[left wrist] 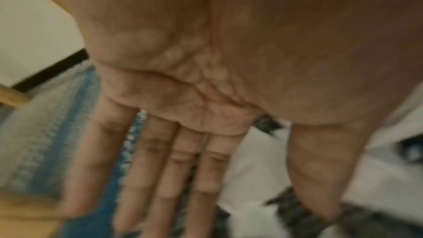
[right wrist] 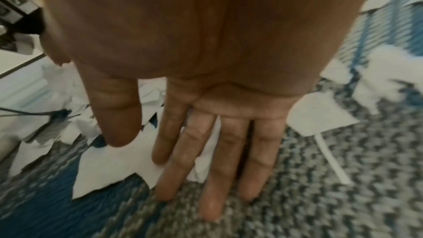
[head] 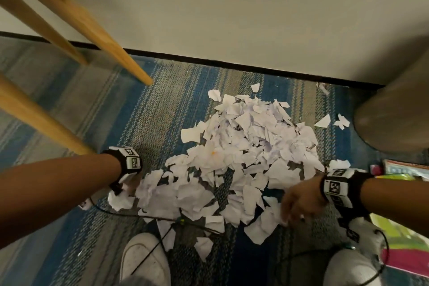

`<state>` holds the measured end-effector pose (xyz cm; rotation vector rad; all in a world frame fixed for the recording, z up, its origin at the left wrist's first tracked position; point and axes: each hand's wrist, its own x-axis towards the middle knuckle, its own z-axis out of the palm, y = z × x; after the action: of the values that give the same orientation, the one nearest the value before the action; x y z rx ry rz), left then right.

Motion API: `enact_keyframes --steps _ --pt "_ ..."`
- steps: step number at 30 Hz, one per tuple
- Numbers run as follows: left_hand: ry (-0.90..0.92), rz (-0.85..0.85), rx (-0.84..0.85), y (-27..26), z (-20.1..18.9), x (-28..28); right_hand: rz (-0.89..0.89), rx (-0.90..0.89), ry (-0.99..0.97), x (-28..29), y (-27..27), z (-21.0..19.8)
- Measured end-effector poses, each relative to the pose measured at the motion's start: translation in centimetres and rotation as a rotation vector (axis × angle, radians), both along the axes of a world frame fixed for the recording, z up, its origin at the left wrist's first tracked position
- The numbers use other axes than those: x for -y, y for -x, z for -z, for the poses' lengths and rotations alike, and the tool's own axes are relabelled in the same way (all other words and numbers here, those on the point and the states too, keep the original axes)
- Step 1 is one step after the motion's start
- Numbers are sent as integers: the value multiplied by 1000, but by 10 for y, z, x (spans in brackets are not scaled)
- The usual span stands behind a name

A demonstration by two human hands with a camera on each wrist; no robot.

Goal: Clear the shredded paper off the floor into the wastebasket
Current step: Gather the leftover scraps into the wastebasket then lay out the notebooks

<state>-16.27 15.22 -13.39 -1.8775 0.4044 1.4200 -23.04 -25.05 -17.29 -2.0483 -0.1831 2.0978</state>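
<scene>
A heap of torn white paper (head: 243, 158) lies on the blue striped carpet (head: 139, 111) near the wall. My left hand (head: 128, 183) is at the heap's left edge, mostly hidden under the wrist band; in the left wrist view its fingers (left wrist: 160, 178) are straight above carpet and paper scraps (left wrist: 251, 169). At the heap's near right edge is my right hand (head: 294, 206), its fingers (right wrist: 210, 178) straight and spread low over a scrap (right wrist: 114, 166), holding nothing. A round tan bin (head: 394, 111) stands at the right, close to the heap.
Slanted wooden legs (head: 76, 18) (head: 39, 121) cross the left side. A black baseboard (head: 232, 62) runs along the wall behind the heap. My white shoes (head: 144, 260) (head: 348, 267) and thin black cables (head: 162, 218) are at the front. Colourful items (head: 404, 169) lie at the right.
</scene>
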Motion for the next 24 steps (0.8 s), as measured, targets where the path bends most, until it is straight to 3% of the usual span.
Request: enact_keyframes --steps 2,5,8,10,12,14,16,17,19,21,22,23,24 --pt "112 168 -28 3 20 8 59 24 -41 -9 -2 5" --pt "220 304 -92 -1 23 47 228 257 -205 1 -19 5" --pt "412 165 23 -16 12 81 459 431 -297 10 -42 -8" --pt "482 -143 171 -27 14 79 575 377 -324 6 -49 -21" --pt "329 -268 192 -29 11 59 533 224 -318 -2 -43 -30" --pt "247 -304 40 -24 24 35 344 34 -294 -13 -27 -28" --pt "98 -145 -120 -7 41 9 140 -112 -247 -25 -4 -17" --pt "29 -116 -146 -2 61 -11 65 -152 -222 -32 9 -10" --pt "-83 -160 -186 2 150 -71 -2 -159 -213 -40 28 0" --pt "-2 -154 -65 11 202 -104 52 -79 -262 -42 32 6" --pt "-36 -155 -93 13 200 -104 110 -32 -292 -41 28 7" --pt "-48 -70 -136 18 173 -91 179 13 -320 -42 22 6" --pt "52 8 -146 28 118 -55 261 63 -343 -41 14 6"
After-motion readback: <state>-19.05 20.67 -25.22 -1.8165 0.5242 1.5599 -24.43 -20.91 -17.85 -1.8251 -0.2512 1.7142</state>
